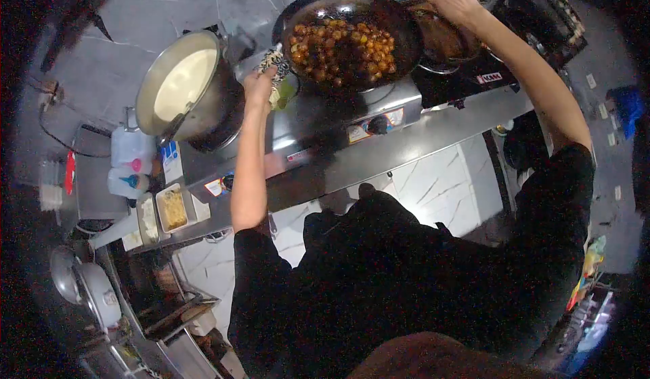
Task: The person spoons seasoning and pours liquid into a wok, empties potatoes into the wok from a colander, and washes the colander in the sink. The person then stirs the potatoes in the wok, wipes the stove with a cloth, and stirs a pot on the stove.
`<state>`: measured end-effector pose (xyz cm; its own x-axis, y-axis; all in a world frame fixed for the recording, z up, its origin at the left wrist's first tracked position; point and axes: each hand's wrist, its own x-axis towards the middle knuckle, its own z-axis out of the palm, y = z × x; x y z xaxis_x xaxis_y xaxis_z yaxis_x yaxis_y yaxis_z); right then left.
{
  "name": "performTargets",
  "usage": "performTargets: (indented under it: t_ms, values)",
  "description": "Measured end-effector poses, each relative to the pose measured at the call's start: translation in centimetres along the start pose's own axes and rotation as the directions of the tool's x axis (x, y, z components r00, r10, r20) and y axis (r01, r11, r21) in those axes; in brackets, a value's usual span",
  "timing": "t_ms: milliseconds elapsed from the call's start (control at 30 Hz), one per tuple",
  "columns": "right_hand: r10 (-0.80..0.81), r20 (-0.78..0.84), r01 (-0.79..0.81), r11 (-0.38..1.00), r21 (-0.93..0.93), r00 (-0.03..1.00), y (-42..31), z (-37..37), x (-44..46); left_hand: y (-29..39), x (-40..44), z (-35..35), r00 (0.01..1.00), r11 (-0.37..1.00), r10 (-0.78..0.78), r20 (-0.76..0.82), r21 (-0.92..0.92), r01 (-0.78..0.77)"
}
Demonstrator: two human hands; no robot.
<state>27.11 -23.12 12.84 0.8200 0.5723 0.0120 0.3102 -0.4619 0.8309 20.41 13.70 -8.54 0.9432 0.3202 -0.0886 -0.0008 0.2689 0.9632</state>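
A large dark wok [406, 23] stands on the stove, holding glossy brown chunks of food [342, 50] in dark sauce. My left hand [258, 86] is closed around a black-and-white patterned cloth [274, 62] at the wok's left rim. Stretched out past the wok's right side, my right hand [452, 0] has its fingers curled closed; what lies inside them is hidden. Below that hand sits a second, brownish pan [440, 37].
A deep metal pot [220, 101] of pale liquid stands left of the wok. Bottles [128, 182] and a tray of yellow shreds [173, 209] sit farther left. Stove knobs [377, 125] line the front edge. Dark equipment [538, 16] is at upper right.
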Motion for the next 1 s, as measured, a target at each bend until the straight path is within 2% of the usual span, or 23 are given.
performTargets:
  t_ms: [33, 133, 167, 233, 267, 300, 333, 400, 500, 600, 667, 700, 733, 800, 900, 1000]
  values:
    - [-0.012, 0.117, 0.014, 1.0, -0.009, 0.993, 0.0, 0.2, -0.2, -0.5, 0.0, -0.2, 0.998, 0.997, 0.063, -0.004, 0.037, -0.063]
    - [0.147, 0.247, -0.192, 0.967, 0.17, 0.958, 1.3, -1.1, -2.1, 0.3, -1.6, 0.3, 0.999, 0.99, 0.047, -0.003, 0.13, -0.046]
    - [0.135, 0.327, -0.235, 0.929, 0.286, 0.935, 1.3, -0.1, -2.5, 0.2, -2.3, 0.7, 0.998, 0.998, 0.058, 0.001, -0.009, -0.058]
    - [0.083, 0.472, -0.34, 0.802, 0.491, 0.878, -0.4, 2.9, -2.8, -1.1, -0.7, -0.1, 0.997, 0.999, 0.027, 0.07, -0.022, -0.026]
    - [0.201, 0.452, -0.43, 0.76, 0.488, 0.869, -3.2, 2.6, -3.2, -1.6, -0.2, -0.4, 0.995, 1.0, 0.012, 0.103, -0.029, -0.009]
    - [0.207, 0.526, -0.506, 0.684, 0.525, 0.825, -5.6, 0.9, -3.3, -0.6, -1.2, 0.3, 0.995, 0.997, 0.08, 0.065, -0.026, -0.079]
    - [0.239, 0.538, -0.57, 0.545, 0.615, 0.809, -7.6, 1.8, -2.9, -0.3, -1.3, 0.3, 0.995, 0.996, 0.066, 0.076, -0.065, -0.061]
    - [0.407, 0.491, -0.637, 0.438, 0.635, 0.77, -10.4, 6.8, -1.8, -0.2, -1.5, 0.3, 0.994, 0.99, 0.034, 0.103, -0.137, -0.02]
    - [0.447, 0.496, -0.664, 0.421, 0.618, 0.745, -9.5, 4.3, -3.1, -0.7, -1.0, -0.1, 0.991, 0.996, 0.051, 0.126, -0.084, -0.04]
    - [0.28, 0.544, -0.608, 0.465, 0.644, 0.791, -5.8, 0.6, -4.8, -1.9, 0.0, 0.0, 0.998, 0.997, 0.057, 0.037, -0.048, -0.055]
    - [0.474, 0.344, -0.581, 0.579, 0.572, 0.811, -4.2, 1.7, -5.1, -1.9, -0.3, -0.2, 0.998, 0.998, 0.049, 0.026, -0.041, -0.048]
    - [0.51, 0.161, -0.506, 0.662, 0.553, 0.845, -3.5, 1.4, -5.2, -1.7, -0.5, -0.2, 0.999, 0.998, 0.049, 0.021, -0.037, -0.048]
    - [0.513, 0.076, -0.492, 0.756, 0.432, 0.855, -2.7, 1.1, -4.7, -1.6, -0.7, -0.1, 0.999, 0.997, 0.039, 0.031, -0.064, -0.037]
    - [0.484, -0.007, -0.434, 0.792, 0.428, 0.875, -1.8, -2.2, -4.0, -1.4, -0.9, 0.1, 0.999, 0.992, 0.028, 0.047, -0.121, -0.022]
    - [0.395, -0.139, -0.364, 0.909, 0.205, 0.908, -0.7, -4.6, -3.3, -1.0, -1.0, 0.0, 0.999, 0.994, -0.014, 0.053, -0.109, 0.02]
    - [0.358, 0.074, -0.366, 0.919, 0.149, 0.931, -1.3, -9.9, -3.3, 0.5, -2.4, 0.6, 1.0, 0.999, -0.021, -0.024, -0.044, 0.02]
